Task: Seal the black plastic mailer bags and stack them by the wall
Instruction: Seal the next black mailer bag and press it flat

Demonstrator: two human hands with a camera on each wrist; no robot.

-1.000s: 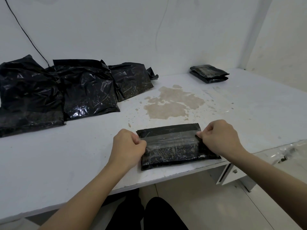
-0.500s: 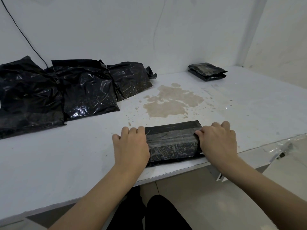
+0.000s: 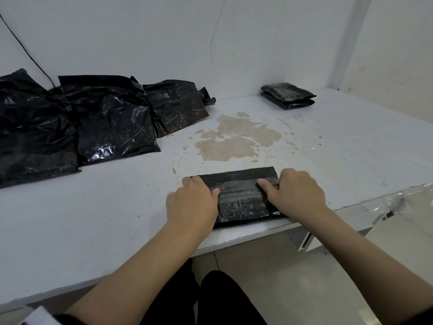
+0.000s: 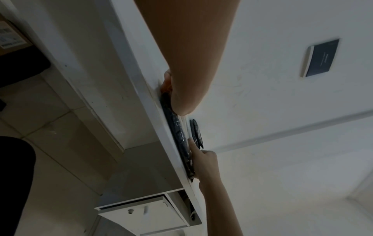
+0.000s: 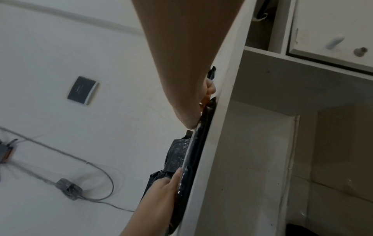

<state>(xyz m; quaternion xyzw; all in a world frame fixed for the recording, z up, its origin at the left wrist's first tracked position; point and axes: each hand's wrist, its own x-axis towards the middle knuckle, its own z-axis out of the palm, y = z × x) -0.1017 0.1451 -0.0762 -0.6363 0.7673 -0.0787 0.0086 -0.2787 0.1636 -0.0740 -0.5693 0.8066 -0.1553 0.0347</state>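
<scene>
Left hand [image 3: 192, 202] and right hand [image 3: 297, 193] have curled round mailer bag [image 3: 241, 195].

- The left hand [image 4: 168, 83], mostly hidden behind its own forearm, holds one end of the black mailer bag [image 4: 177, 127], which lies flat at the table [image 4: 131, 52] edge.
- The right hand [image 4: 203, 161] grips the other end, thumb laid along the top.
- A small stack of bags [image 4: 196, 133] lies beyond.
- A drawer unit [image 4: 145, 214] sits under the table.
</scene>
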